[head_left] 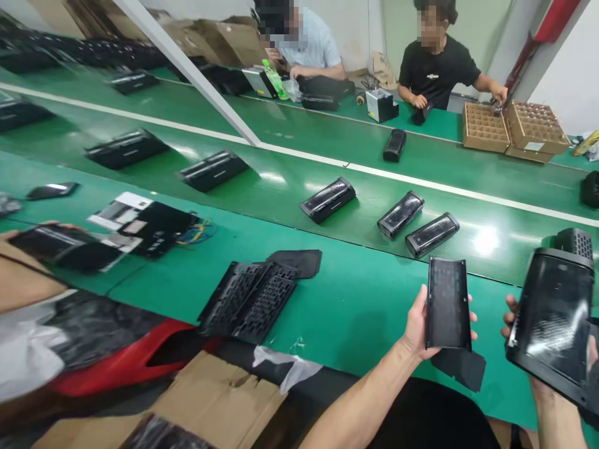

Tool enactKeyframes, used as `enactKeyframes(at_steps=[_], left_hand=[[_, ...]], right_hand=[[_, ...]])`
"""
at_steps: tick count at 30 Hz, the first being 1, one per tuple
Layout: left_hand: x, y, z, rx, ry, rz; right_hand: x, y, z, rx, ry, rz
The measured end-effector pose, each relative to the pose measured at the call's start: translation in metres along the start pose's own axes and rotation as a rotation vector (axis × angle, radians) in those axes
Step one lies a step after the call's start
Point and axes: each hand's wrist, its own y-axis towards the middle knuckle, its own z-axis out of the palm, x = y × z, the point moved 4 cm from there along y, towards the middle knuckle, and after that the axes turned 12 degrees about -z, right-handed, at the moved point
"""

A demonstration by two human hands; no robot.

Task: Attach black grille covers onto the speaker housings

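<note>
At near right, left hand grips black panel, right hand grips glossy housing, apart. Step seems holding both parts; next move probably needs steady grip.

The housing looks smooth, glossy plastic; the thin panel, plastic with faint sheen; the perforated covers, matt plastic; the green belt, smooth and shiny; the carton, dull cardboard
</note>
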Motion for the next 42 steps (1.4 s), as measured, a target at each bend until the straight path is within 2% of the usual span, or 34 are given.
enactKeyframes(at_steps=[3,5,8,11,15,18,23,27,32,36,39,42], left_hand=[[0.009,-0.001,-0.005,-0.025,-0.013,0.034],[0.015,0.002,-0.009,-0.048,-0.021,0.068],[0.023,0.009,-0.009,-0.072,-0.029,0.12],[0.028,0.017,0.003,-0.067,-0.031,0.201],[0.031,0.025,0.021,-0.001,0.002,0.26],[0.031,0.029,0.025,0.046,-0.001,0.28],[0.03,0.035,0.026,0.129,-0.018,0.308],[0.025,0.037,0.023,0.101,-0.036,0.355],[0.032,0.042,0.013,0.111,-0.022,0.243],[0.032,0.046,0.013,0.05,-0.044,0.217],[0.015,0.042,0.026,-0.009,-0.047,0.326],[-0.008,0.033,0.041,-0.062,-0.022,0.512]], right_hand=[[0.018,-0.027,0.007,-0.135,0.123,0.145],[0.034,-0.036,0.019,-0.107,0.011,0.199],[0.062,-0.031,0.043,0.006,-0.277,0.023],[0.084,-0.022,0.07,0.101,-0.627,-0.163],[0.095,-0.018,0.099,0.208,-0.918,-0.239],[0.099,-0.017,0.112,0.217,-1.024,-0.277],[0.098,-0.01,0.118,0.209,-1.098,-0.293],[0.091,-0.008,0.121,0.216,-1.189,-0.298],[0.08,-0.005,0.129,0.239,-1.3,-0.231],[0.088,0.006,0.13,0.312,-1.244,-0.199],[0.096,-0.001,0.118,0.367,-1.151,-0.282],[0.09,-0.029,0.106,0.211,-1.04,-0.5]])
